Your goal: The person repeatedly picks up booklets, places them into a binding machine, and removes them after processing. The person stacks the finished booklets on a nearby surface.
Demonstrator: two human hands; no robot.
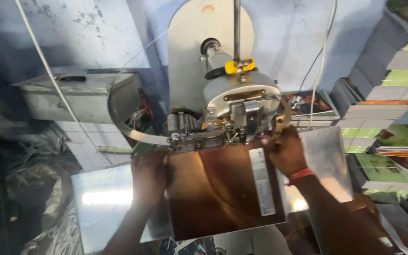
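Note:
A brown glossy booklet (222, 189) with a white label strip lies on the shiny metal table (102, 208) of a stitching machine. My left hand (149, 177) presses on the booklet's left edge. At the booklet's upper right corner, my right hand (286, 151), with a red band at the wrist, grips it right under the machine's metal head (239, 111). The booklet's top edge sits beneath the head's stitching parts.
Tall stacks of booklets (388, 75) with green and orange covers rise at the right. A grey metal box (76, 94) stands at the left, a curved metal band (128, 125) beside it. White wires hang from above. Paper scraps (38, 179) pile at the lower left.

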